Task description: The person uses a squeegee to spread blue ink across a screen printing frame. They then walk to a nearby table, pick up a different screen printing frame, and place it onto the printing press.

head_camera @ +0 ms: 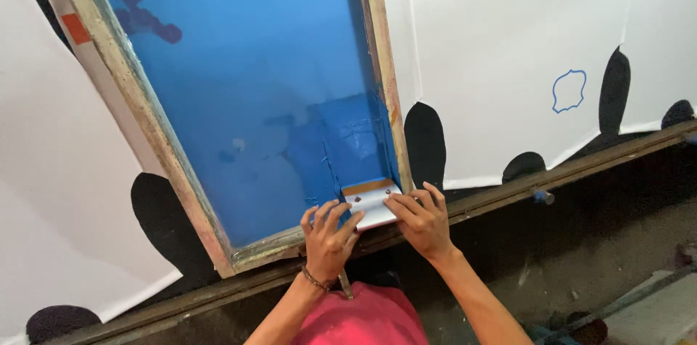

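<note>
Both my bare forearms reach up and away from my chest, angling toward each other so my hands meet side by side, almost touching. My left hand (328, 235) lies palm down with the fingers spread and curled slightly at the tips, a thin bracelet around its wrist. My right hand (422, 218) also lies palm down, fingers held together and pointing toward the left.

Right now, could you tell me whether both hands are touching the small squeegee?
Touching. The head view shows the left hand and right hand with fingers lying on the squeegee at the frame corner.
</note>
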